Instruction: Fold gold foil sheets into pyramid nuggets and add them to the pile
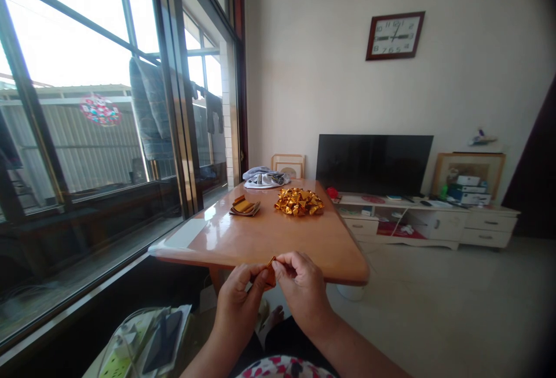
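Observation:
Between my two hands, just in front of the table's near edge, is a small piece of shiny gold foil paper (271, 277), partly folded. My left hand (241, 292) pinches its left side between thumb and fingers. Its upper right corner is pinched by my right hand (303, 286). Fingers cover much of the piece, so its full shape is hidden. Farther back on the brown table (243, 246) lies a heap of folded gold foil pieces (299, 202). Left of that heap sits a stack of flat gold paper sheets (245, 206).
Folded cloths (266, 178) lie at the table's far end. A low cabinet (447, 226) with a television (374, 164) stands beyond, to the right. At lower left, a phone (164, 340) and a power strip (119, 360) rest on a surface beside the window (95, 135).

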A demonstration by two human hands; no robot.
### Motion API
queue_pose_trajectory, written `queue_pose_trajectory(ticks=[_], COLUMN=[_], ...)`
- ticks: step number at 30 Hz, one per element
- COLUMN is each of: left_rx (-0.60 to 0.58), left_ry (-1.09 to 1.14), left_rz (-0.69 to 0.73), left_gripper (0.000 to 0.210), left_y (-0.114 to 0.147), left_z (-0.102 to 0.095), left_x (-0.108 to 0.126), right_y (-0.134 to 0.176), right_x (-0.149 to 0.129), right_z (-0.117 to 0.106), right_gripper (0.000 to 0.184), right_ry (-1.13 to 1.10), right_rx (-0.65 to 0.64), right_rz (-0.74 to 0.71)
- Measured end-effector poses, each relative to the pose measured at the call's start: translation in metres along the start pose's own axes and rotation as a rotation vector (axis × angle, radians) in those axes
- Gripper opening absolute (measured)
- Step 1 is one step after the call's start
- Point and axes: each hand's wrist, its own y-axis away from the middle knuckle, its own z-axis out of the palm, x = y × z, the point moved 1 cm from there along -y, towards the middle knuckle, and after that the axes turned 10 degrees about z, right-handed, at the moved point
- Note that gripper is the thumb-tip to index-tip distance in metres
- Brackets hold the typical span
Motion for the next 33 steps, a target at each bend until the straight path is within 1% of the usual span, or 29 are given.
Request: queue_pose_trajectory(ticks=[3,9,13,17,20,23,26,33], left_rx=[0.003,-0.012,-0.023,-0.032,-0.028,-0.012,-0.005,-0.017], left_ry=[-0.056,-0.21,-0.292,-0.367,-0.399,-0.372,-0.331,-0.278], left_rz=[0.038,0.158,0.229,0.27,0.27,0.257,0.235,0.195], left_gripper=[0.021,0.018,0.015,0.014,0.013,0.014,0.014,0.017], left_y=[0.0,0.001,0.002,0.002,0.002,0.001,0.001,0.001], left_z=[0.0,0.0,0.0,0.001,0.0,-0.001,-0.001,0.001], left_x=[0.002,0.002,-0.001,-0.003,-0.003,-0.003,-0.001,0.0], right_y=[0.0,-0.001,-0.001,-0.001,-0.001,-0.001,-0.001,-0.001], right_x=[0.0,0.001,0.0,-0.001,0.0,0.003,0.006,0.014], right_z=[0.0,0.001,0.001,0.0,0.002,0.006,0.009,0.014], right_gripper=[0.01,0.011,0.013,0.012,0.013,0.018,0.021,0.025], right_ry=[0.002,0.022,0.036,-0.002,-0.115,-0.347,-0.53,-0.699], right_rx=[0.002,0.015,0.015,0.0,-0.057,-0.167,-0.214,-0.261], right_rz=[-0.008,-0.008,0.006,0.039,0.122,0.26,0.349,0.456])
